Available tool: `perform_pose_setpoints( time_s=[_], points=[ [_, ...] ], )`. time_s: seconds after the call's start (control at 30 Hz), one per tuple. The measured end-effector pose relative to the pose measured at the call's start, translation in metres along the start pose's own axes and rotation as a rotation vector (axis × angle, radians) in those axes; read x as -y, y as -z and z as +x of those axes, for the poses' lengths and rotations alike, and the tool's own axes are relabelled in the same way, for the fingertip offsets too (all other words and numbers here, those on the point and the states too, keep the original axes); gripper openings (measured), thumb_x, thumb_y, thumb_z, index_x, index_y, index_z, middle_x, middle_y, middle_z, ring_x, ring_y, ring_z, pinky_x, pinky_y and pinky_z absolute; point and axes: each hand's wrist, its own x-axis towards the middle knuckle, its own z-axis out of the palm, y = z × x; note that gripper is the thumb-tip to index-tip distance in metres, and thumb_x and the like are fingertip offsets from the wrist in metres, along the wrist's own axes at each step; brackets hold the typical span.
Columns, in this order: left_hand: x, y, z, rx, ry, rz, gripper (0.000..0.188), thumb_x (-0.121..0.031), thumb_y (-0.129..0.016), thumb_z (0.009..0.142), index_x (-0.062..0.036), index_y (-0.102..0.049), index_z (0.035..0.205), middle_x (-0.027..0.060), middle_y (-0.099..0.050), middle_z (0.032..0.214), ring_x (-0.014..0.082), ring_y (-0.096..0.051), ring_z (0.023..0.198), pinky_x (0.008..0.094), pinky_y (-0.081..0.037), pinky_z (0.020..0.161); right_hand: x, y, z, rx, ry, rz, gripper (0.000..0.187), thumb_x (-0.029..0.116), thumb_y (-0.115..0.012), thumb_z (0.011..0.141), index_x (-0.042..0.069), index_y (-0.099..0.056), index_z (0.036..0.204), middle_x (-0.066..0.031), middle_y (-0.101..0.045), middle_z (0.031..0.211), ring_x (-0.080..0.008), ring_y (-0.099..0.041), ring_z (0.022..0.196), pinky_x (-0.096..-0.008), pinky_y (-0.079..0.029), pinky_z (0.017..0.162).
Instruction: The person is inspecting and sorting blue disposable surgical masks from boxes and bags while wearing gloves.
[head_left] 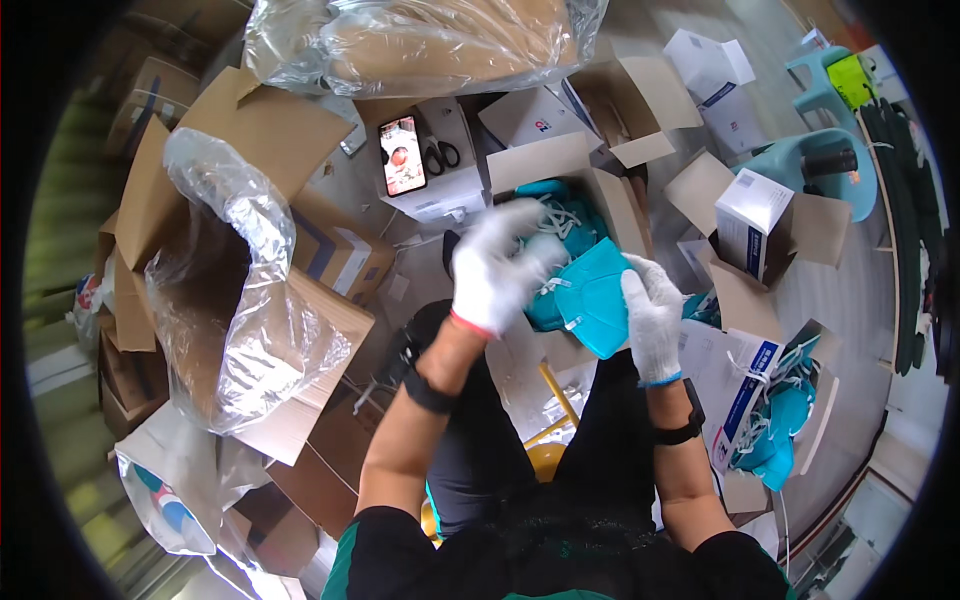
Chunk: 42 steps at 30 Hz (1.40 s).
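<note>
Above the lap point(490, 440), a teal mask point(592, 300), pinched at its right edge by the white-gloved right hand point(652, 312). Beside its left edge, the left hand point(505, 265), also gloved, too blurred to tell whether spread or pinching. Behind and under the mask, an open box point(540, 158) with a pile of more masks point(585, 232). Farther up, a lit phone point(403, 157) and scissors point(441, 157) on a white box point(440, 200). At left, a large carton point(335, 318) with clear plastic point(265, 205) over its edge. At lower right, another box point(748, 400) of masks.
</note>
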Motion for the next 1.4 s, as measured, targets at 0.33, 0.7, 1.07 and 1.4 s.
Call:
perform_pose_setpoints(
  time_s=[0.33, 0.7, 1.07, 1.4],
  points=[
    [-0.037, 0.000, -0.122, 0.005, -0.285, 0.312, 0.041, -0.005, -0.071, 0.077, -0.0060, -0.069, 0.118, 0.0122, -0.072, 0.109, 0.0331, -0.070, 0.100, 0.0411, -0.055, 0.087, 0.007, 0.016, -0.042, 0.448, -0.167, 0.212, 0.033, 0.016, -0.057, 0.096, -0.007, -0.067, 0.118, -0.0178, -0.071, 0.103, -0.0188, -0.067, 0.088, -0.0274, -0.053, 0.077],
    [-0.012, 0.030, -0.152, -0.491, 0.528, -0.770, 0.022, -0.004, -0.057, 0.098, 0.0030, -0.061, 0.118, 0.0138, -0.071, 0.114, 0.0201, -0.071, 0.091, 0.0321, -0.056, 0.083, -0.079, -0.079, 0.068, 0.236, 0.290, -1.209, 0.041, 0.041, -0.073, 0.080, 0.012, -0.069, 0.108, -0.0119, -0.066, 0.116, -0.0315, -0.062, 0.112, -0.0448, -0.051, 0.092],
    [0.006, 0.038, -0.157, -0.387, 0.544, -0.899, 0.022, 0.003, -0.060, 0.094, 0.0009, -0.060, 0.116, 0.0129, -0.071, 0.099, 0.0203, -0.070, 0.071, 0.0367, -0.062, 0.072, -0.044, -0.035, 0.078, -0.212, 0.923, -0.659, 0.013, 0.016, -0.069, 0.088, 0.006, -0.072, 0.096, -0.0121, -0.071, 0.107, -0.0315, -0.068, 0.093, -0.0403, -0.055, 0.081],
    [-0.004, 0.023, -0.155, -0.375, 0.389, -0.860, 0.014, -0.002, -0.064, 0.094, -0.0008, -0.072, 0.105, 0.0070, -0.071, 0.098, 0.0175, -0.066, 0.079, 0.0322, -0.054, 0.077, 0.012, 0.025, 0.019, 0.122, 0.100, 0.331, 0.012, 0.016, -0.072, 0.094, 0.005, -0.072, 0.099, 0.0003, -0.068, 0.086, -0.0075, -0.062, 0.077, -0.0226, -0.047, 0.068]
  ],
)
